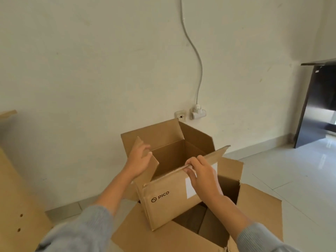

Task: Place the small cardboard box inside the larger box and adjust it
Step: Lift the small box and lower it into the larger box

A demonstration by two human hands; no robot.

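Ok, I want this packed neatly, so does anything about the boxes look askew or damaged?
Yes. The small box sits tilted in the larger box, one corner dipping inside, its flaps all open, held by the left hand and right hand. The larger box's near rim looks torn at the lower right.

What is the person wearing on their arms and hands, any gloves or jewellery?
Both arms wear light grey-blue ribbed knit sleeves, pushed up so the forearms are bare: the left sleeve and the right sleeve. The left hand and right hand are bare, with no gloves. No rings, watch or bracelets show from this view.
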